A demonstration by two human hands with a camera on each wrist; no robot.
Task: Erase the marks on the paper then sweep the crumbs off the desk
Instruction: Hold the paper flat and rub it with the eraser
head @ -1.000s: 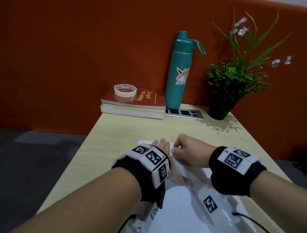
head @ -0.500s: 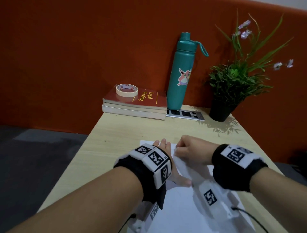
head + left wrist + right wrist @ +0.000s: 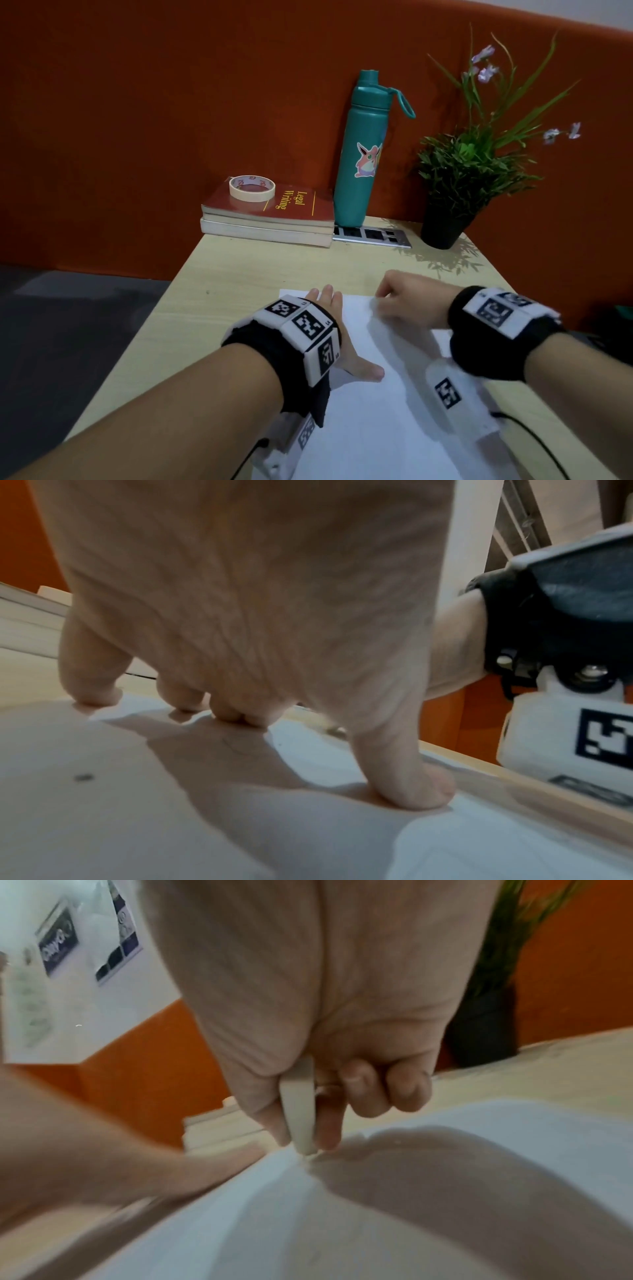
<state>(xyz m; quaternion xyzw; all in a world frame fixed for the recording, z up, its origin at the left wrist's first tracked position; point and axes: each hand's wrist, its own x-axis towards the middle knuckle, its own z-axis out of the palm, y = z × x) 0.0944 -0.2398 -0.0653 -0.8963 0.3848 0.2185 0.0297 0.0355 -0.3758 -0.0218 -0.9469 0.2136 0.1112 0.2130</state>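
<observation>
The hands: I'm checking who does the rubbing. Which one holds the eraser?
The right hand pinches the pale eraser, its tip on the paper. The left hand holds nothing; it presses its fingertips on the sheet.

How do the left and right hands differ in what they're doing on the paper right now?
The left hand lies with fingers spread, pressing the paper down; the right hand is curled. The left hand holds nothing; the right hand pinches an eraser, its tip on the sheet. Both work near the paper's far edge.
</observation>
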